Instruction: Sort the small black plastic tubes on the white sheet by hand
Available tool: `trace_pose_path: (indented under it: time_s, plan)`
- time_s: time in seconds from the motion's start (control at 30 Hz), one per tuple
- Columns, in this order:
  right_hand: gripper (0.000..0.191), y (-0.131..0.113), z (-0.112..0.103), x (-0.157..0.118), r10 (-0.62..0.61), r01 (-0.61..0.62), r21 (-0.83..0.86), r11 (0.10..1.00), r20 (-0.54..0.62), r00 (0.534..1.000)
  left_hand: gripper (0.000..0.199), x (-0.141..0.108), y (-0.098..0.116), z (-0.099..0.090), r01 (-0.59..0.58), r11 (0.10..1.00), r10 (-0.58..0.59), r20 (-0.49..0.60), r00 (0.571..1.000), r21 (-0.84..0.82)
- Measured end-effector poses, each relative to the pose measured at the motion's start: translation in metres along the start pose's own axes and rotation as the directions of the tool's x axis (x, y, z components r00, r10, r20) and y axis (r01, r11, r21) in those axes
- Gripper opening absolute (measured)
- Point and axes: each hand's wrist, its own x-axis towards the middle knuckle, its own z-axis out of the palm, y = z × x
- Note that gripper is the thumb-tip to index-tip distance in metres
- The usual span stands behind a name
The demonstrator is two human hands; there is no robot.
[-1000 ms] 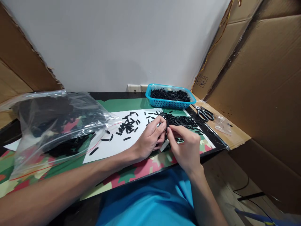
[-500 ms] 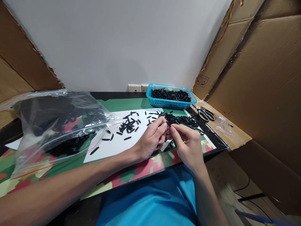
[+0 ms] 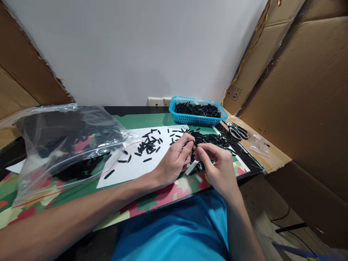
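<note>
My left hand [image 3: 176,158] and my right hand [image 3: 217,165] meet over a dark pile on the right of the white sheet [image 3: 136,168]. Thumb and forefinger of each are pinched on a small black strip [image 3: 195,144], mostly hidden by the fingertips. Many similar strips form the pile [image 3: 210,138] just behind and below my hands. A looser cluster of black strips [image 3: 148,145] lies on the paper to the left. Under my hands, a pale flat stick-like piece [image 3: 191,168] pokes out near the pile.
A blue basket [image 3: 198,120] full of black strips stands at the back. Scissors [image 3: 236,132] and a small clear bag [image 3: 258,145] lie on cardboard at the right. A large clear zip bag [image 3: 73,145] with black strips covers the left. Cardboard walls [image 3: 304,87] flank the table.
My fingertips have shifted slightly, and less of the black strip shows between them. More of the pale piece beneath is visible. Everything else stays put.
</note>
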Motion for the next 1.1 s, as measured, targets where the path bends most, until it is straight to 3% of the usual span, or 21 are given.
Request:
trace_pose_path:
  time_s: [0.17,0.33,0.47,0.57,0.73,1.1]
  plan:
    - [0.01,-0.001,0.007,-0.002,-0.031,0.039,0.074,0.997,-0.11,0.993,0.028,-0.002,-0.003,-0.002,-0.113,0.971,0.128,-0.061,0.99,0.209]
    - [0.009,0.0,0.01,-0.003,-0.113,0.13,0.071,0.989,-0.208,0.972,0.018,-0.006,-0.007,-0.003,-0.235,0.911,0.265,-0.044,0.963,0.338]
    - [0.014,-0.003,0.008,-0.003,-0.149,0.172,0.093,0.981,-0.214,0.965,0.008,-0.01,-0.008,-0.002,-0.383,0.793,0.45,-0.031,0.893,0.474]
    - [0.017,-0.005,0.006,-0.003,-0.151,0.177,0.111,0.978,-0.21,0.966,0.013,-0.011,-0.006,-0.002,-0.449,0.689,0.542,0.007,0.84,0.568]
    - [0.018,-0.007,0.005,-0.004,-0.141,0.169,0.127,0.977,-0.204,0.969,0.018,-0.012,-0.004,-0.002,-0.49,0.609,0.582,0.069,0.81,0.623]
    - [0.013,-0.01,0.003,-0.005,-0.019,0.047,0.138,0.989,-0.197,0.98,0.017,-0.012,-0.005,-0.002,-0.47,0.587,0.577,0.067,0.814,0.66]
